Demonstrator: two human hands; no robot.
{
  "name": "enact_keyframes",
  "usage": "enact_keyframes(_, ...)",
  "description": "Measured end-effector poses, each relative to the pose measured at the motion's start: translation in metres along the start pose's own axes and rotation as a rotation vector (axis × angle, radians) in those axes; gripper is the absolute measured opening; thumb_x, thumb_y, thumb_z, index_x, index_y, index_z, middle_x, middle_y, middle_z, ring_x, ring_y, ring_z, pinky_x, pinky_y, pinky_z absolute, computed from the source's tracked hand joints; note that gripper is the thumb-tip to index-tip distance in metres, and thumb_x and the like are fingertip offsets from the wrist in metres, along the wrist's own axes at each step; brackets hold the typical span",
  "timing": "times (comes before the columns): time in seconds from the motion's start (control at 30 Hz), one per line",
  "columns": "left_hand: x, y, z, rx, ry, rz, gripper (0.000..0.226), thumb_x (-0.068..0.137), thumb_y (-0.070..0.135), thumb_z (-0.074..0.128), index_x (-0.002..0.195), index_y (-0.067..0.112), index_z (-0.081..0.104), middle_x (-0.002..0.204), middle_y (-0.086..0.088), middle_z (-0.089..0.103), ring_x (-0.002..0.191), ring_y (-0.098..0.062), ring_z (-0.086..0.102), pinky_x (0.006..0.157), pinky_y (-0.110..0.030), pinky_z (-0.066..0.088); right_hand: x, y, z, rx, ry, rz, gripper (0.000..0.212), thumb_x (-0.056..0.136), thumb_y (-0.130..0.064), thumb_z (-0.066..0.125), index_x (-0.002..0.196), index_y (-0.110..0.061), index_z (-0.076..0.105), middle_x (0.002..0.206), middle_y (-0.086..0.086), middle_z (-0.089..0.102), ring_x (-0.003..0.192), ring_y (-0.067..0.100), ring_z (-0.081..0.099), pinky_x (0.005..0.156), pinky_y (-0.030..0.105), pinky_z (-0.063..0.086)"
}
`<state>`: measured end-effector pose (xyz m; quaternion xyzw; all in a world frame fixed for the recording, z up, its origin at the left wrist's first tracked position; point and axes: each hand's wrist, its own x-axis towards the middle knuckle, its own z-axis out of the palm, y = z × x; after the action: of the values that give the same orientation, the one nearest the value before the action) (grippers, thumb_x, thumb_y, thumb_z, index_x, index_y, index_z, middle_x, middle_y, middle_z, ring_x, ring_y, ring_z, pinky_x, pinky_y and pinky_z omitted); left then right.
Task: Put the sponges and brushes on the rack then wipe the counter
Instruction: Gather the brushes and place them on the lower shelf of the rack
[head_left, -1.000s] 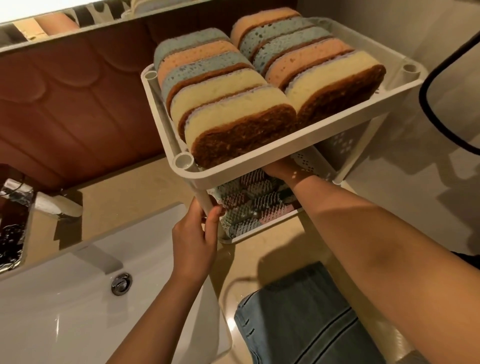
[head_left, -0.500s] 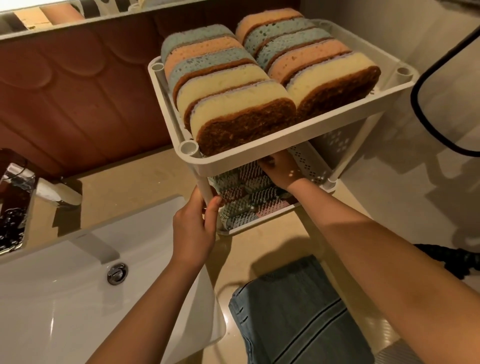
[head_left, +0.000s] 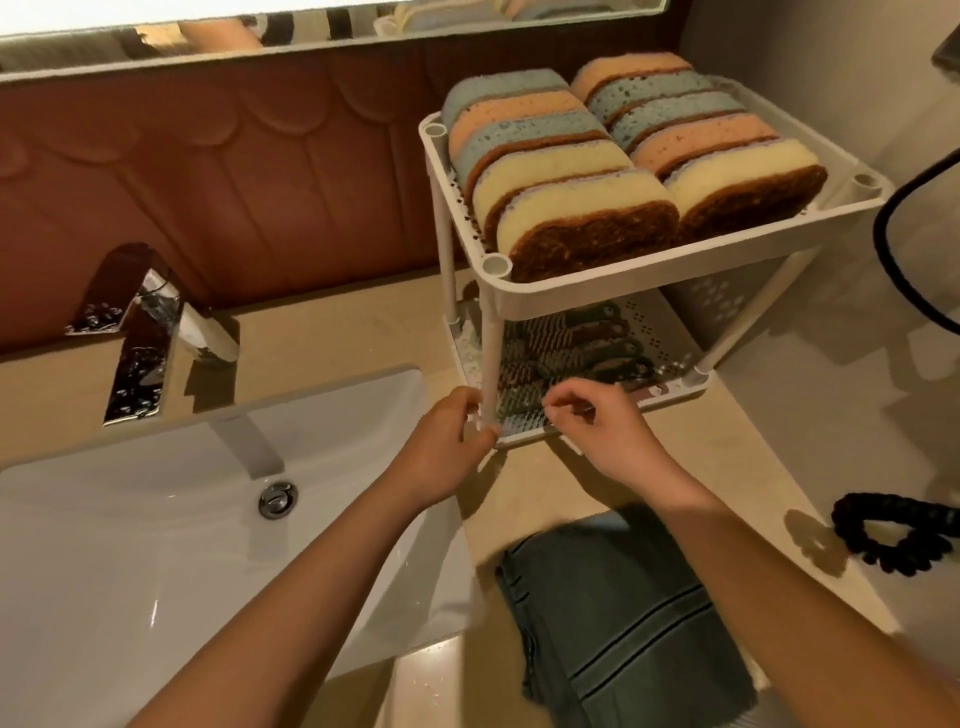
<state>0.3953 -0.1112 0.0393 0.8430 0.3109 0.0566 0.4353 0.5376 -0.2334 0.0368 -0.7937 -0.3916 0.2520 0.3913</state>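
A white two-tier rack (head_left: 613, 291) stands on the beige counter (head_left: 332, 338) right of the sink. Its upper tray holds two rows of sponges (head_left: 566, 176), blue, orange and yellow with brown scouring sides. Several brushes (head_left: 576, 353) lie bristles-up on the lower tray. My left hand (head_left: 447, 441) grips the rack's front-left post near its foot. My right hand (head_left: 597, 421) hovers just outside the lower tray's front edge, fingers loosely curled and holding nothing. A folded grey-blue towel (head_left: 618, 629) lies on the counter below my hands.
A white sink (head_left: 182, 519) with a chrome drain sits at left, a chrome faucet (head_left: 150, 332) behind it. A black hair tie (head_left: 898, 535) lies on the counter at right. A black cable loops at the right edge. A brown tiled wall and mirror stand behind.
My right hand has come out from under the upper tray to the lower tray's front edge. My left hand has slid down the post. The view has pulled back.
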Motion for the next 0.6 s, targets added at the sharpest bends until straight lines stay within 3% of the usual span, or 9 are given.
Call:
enact_keyframes(0.17,-0.032,-0.037,-0.018,-0.009,-0.186,-0.106,0.029,0.093,0.03,0.051,0.117,0.013,0.055,0.107,-0.004,0.06,0.098,-0.02,0.059,0.082,-0.028,0.045,-0.024,-0.022,0.032,0.089,-0.115,0.03,0.012,0.089,-0.013,0.059,0.09,-0.024,0.065,0.079,-0.006,0.063,0.071,0.0,0.056,0.069,0.012,0.045)
enact_keyframes(0.3,-0.07,-0.069,-0.036,-0.006,-0.209,-0.157,0.027,0.093,0.032,0.05,0.114,0.016,0.056,0.099,0.001,0.059,0.085,-0.013,0.055,0.072,-0.022,0.041,-0.036,-0.041,0.07,0.051,-0.21,0.062,0.012,0.089,-0.012,0.057,0.094,-0.016,0.066,0.085,0.003,0.067,0.078,0.012,0.061,0.07,0.014,0.046)
enact_keyframes(0.4,-0.104,-0.1,-0.052,0.012,-0.24,-0.201,0.024,0.093,0.034,0.049,0.11,0.018,0.056,0.098,0.002,0.059,0.087,-0.014,0.055,0.078,-0.027,0.044,-0.042,-0.059,0.103,-0.01,-0.316,0.027,0.012,0.088,-0.014,0.058,0.096,-0.016,0.068,0.084,-0.001,0.067,0.077,0.006,0.059,0.068,0.009,0.043)
enact_keyframes(0.6,-0.161,-0.148,-0.09,-0.026,-0.109,-0.325,0.021,0.092,0.034,0.046,0.107,0.022,0.057,0.101,0.003,0.062,0.093,-0.016,0.06,0.082,-0.031,0.047,-0.049,-0.093,0.171,-0.125,-0.487,-0.059,0.015,0.089,-0.017,0.053,0.097,-0.019,0.065,0.082,-0.005,0.065,0.069,0.0,0.054,0.061,0.008,0.04)
